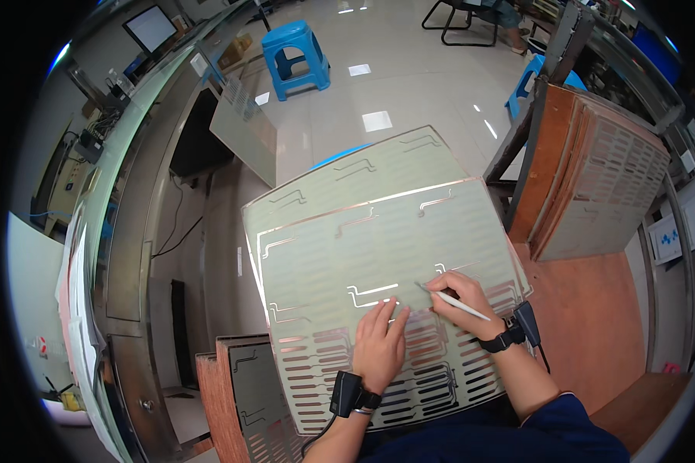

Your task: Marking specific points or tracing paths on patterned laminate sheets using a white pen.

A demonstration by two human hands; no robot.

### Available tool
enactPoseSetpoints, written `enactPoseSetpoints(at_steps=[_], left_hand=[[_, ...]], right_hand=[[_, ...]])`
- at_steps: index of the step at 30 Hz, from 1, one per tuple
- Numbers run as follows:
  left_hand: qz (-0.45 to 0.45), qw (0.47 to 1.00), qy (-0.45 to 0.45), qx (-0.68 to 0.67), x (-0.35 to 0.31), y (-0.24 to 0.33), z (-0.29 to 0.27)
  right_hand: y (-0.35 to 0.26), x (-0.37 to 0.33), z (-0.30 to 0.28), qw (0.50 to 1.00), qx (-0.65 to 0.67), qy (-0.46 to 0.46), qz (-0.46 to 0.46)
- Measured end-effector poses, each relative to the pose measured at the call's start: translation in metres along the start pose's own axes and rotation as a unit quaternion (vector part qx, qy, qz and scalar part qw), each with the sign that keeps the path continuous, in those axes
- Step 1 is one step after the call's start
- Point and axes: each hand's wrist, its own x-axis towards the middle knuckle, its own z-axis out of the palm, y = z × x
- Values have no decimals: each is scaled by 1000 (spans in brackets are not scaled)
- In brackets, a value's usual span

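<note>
A large pale green circuit board panel with copper-coloured traces and rows of slots lies in front of me. It rests on another similar panel, whose far edge sticks out beyond it. My left hand lies on the upper panel with its fingers spread, their tips beside a shiny trace. In my right hand is a slim white-handled pen-like tool, held in a pinch. Its dark tip points at the panel's middle, right of that trace; whether it touches cannot be made out. Each wrist wears a black strapped device.
More panels stand upright in a stack against a brown board at the right. Others stand at lower left. A metal workbench runs along my left. A blue stool stands ahead; another person's leg shows at far right.
</note>
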Motion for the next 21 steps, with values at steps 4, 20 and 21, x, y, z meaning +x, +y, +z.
enactPoseSetpoints(at_steps=[4, 20, 21], left_hand=[[-5, 1000, -2, 1, 1, 1, 1], [-12, 1000, -4, -3, 2, 2, -2], [-13, 1000, -4, -3, 2, 2, -2]], right_hand=[[4, -1, 0, 996, 28, -23, 86], [11, 29, -11, 993, 57, -63, 80], [12, 29, -10, 993, 56, -62, 82]])
